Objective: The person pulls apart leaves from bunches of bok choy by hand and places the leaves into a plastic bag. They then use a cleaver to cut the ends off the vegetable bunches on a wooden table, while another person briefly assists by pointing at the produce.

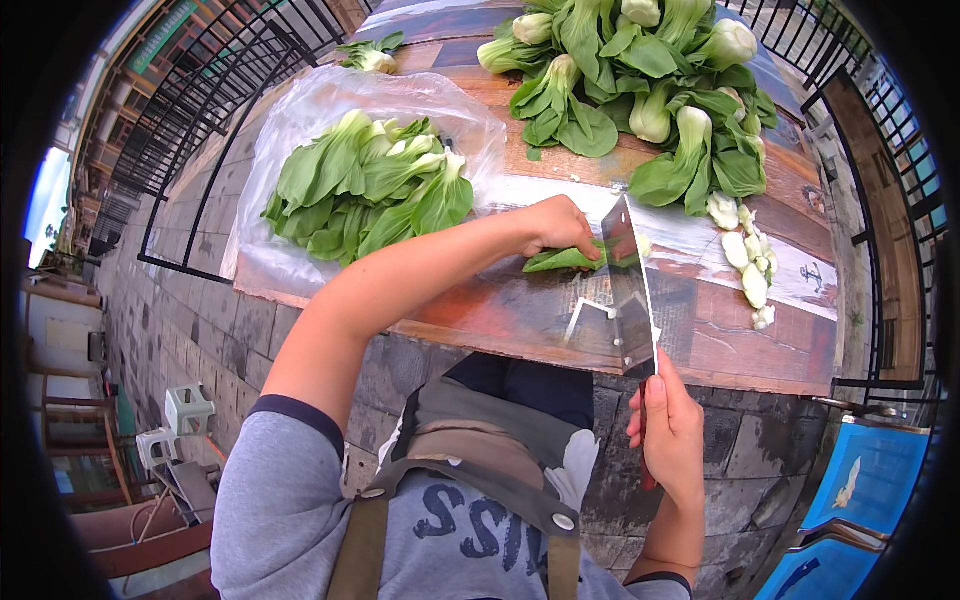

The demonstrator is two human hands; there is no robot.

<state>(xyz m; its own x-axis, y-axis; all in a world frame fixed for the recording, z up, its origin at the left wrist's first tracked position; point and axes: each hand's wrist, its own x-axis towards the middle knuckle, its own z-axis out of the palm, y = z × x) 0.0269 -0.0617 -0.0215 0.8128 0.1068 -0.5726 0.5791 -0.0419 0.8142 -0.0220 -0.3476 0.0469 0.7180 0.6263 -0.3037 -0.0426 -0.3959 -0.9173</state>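
My left hand [561, 226] presses a head of bok choy [564, 259] onto the patterned wooden-look table [495, 300]. In my right hand [667, 427] is the handle of a cleaver [631, 292], its wide blade upright across the base end of that bok choy. Left of my hands, bok choy with bases trimmed [367, 187] lies heaped on a clear plastic bag [292, 112]. A pile of whole bok choy [652, 67] covers the far right part of the table. Cut-off pale bases [739, 251] lie in a row at the right.
A single small bok choy [371, 56] sits at the far left corner of the table. Black metal railings [217, 112] stand beyond the table, and a wooden bench [877, 225] is at its right. Blue chairs [862, 472] are at the lower right, white plastic stools [189, 409] at the lower left.
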